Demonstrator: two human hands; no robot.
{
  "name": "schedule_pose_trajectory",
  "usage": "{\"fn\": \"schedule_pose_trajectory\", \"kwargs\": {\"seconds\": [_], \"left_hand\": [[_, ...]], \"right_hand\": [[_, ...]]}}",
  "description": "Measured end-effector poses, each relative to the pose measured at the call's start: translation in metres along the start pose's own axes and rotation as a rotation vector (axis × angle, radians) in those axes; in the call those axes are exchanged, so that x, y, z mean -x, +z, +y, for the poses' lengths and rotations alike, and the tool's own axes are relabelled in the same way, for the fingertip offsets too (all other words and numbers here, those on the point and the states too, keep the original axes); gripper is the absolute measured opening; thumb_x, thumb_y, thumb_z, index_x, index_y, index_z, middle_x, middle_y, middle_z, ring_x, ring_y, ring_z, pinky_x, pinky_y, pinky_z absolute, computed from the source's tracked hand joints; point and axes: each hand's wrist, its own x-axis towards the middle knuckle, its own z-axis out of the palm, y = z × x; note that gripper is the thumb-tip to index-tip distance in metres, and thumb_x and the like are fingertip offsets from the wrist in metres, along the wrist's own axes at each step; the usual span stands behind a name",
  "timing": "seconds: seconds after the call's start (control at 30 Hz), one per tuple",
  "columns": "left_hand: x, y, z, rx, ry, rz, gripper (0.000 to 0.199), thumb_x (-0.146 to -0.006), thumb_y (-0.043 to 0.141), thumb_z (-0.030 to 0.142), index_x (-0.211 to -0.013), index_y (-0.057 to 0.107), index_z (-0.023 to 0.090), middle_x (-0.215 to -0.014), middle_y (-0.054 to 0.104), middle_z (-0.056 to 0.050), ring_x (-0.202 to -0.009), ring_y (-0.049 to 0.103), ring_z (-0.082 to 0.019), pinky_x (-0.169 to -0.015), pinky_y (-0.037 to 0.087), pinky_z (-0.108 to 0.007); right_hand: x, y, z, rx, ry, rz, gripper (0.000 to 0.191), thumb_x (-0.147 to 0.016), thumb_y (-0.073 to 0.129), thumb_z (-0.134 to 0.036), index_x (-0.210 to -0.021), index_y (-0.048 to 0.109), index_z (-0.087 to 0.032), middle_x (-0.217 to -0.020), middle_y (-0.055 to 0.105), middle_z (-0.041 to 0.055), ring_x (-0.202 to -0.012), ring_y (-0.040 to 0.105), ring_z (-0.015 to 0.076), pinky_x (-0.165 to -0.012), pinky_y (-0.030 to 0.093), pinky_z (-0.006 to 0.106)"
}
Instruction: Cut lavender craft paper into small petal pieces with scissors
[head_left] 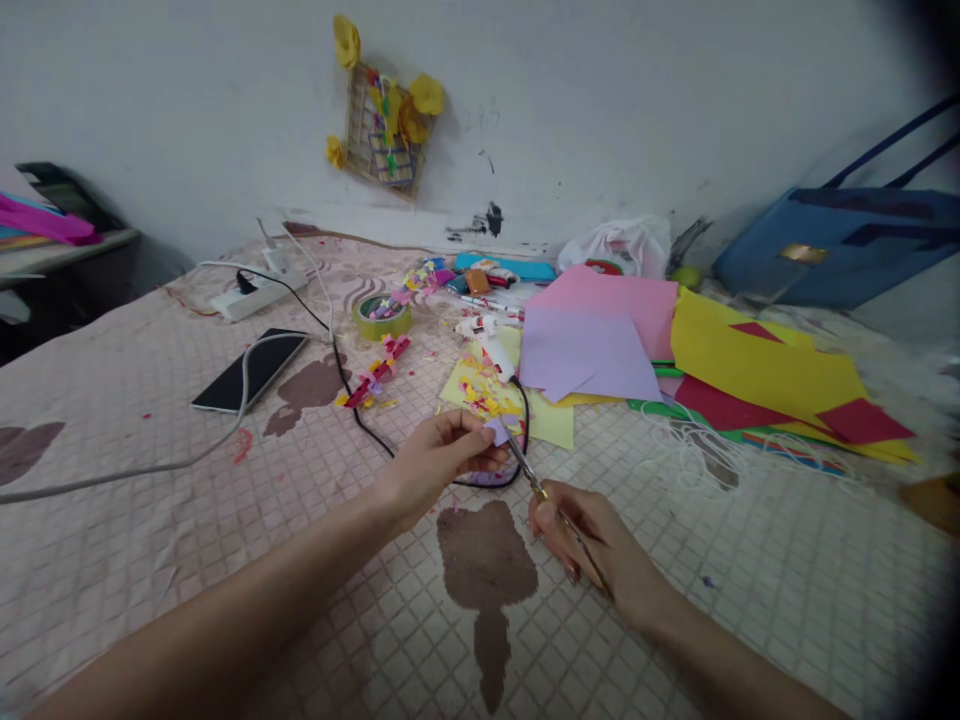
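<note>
Near the middle of the table, my left hand (444, 455) pinches a small piece of lilac paper (496, 431) between thumb and fingertips. My right hand (581, 540) is closed around a pair of scissors (531, 472) with metal blades and a gold-coloured middle. The blade tips meet the paper's right edge; whether they are parted is too small to tell. Just beyond the hands lie yellow and pink paper scraps (487, 392) on a pale yellow sheet (556, 424). A white glue gun (495, 356) rests there, its black cord looping around my left hand.
Lilac (585, 345), pink (622, 300) and yellow sheets (757, 350) are stacked at right, beside white string (697, 450). Left of centre are a decorated red strip (377, 372), a tape roll (382, 318), a phone (251, 370) and a power strip (259, 290). A blue bag (847, 250) stands behind.
</note>
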Motion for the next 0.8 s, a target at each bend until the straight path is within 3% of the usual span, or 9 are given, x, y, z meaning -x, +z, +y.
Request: {"fn": "schedule_pose_trajectory", "kwargs": {"seconds": [0.8], "left_hand": [[-0.0024,-0.0017,0.0046,-0.020,-0.016,-0.016,0.020,-0.069,0.068,0.022,-0.073,0.051,0.011,-0.067,0.065,-0.003,-0.064,0.061,-0.010,-0.066,0.048,-0.023]], "right_hand": [[-0.0013,0.0008,0.0065,0.082,0.007,0.042,0.038,-0.082,0.043,-0.049,-0.058,0.037,-0.021,-0.045,0.033,-0.0064,-0.041,0.029,0.0083,-0.041,0.019,0.023]]}}
